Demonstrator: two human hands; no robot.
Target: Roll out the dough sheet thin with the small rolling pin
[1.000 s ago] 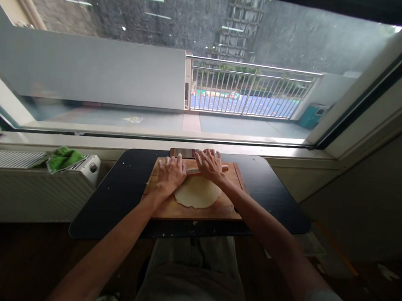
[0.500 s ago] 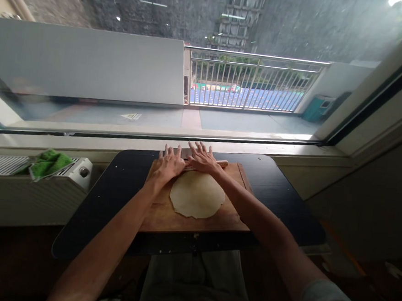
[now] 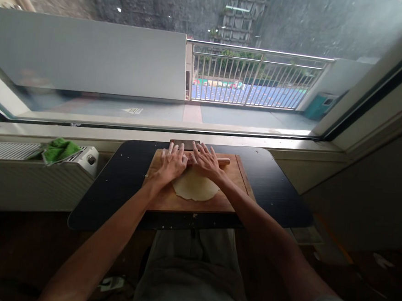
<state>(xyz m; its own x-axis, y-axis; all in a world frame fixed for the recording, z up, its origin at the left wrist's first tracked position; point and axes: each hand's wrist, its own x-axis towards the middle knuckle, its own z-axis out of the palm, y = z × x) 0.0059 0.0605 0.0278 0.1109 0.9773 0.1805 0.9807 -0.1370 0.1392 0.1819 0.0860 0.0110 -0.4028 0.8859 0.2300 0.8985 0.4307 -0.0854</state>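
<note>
A thin round sheet of pale dough [image 3: 194, 189] lies on a wooden board [image 3: 233, 182] on a small black table [image 3: 274, 192]. A wooden rolling pin [image 3: 223, 161] rests across the far edge of the dough. My left hand [image 3: 170, 164] lies flat on the pin's left part, fingers stretched out. My right hand [image 3: 205, 161] lies flat on its right part, fingers spread. Only the pin's right end shows past my hands.
A dark flat object [image 3: 182, 144] sits at the board's far edge. A white radiator [image 3: 30, 175] with a green cloth [image 3: 58, 149] stands to the left. A large window [image 3: 179, 66] fills the wall ahead. My lap is under the table.
My hands and the rolling pin went forward to the board's far edge, then drew back a little over the dough's far part. The camera view shifted slightly.
</note>
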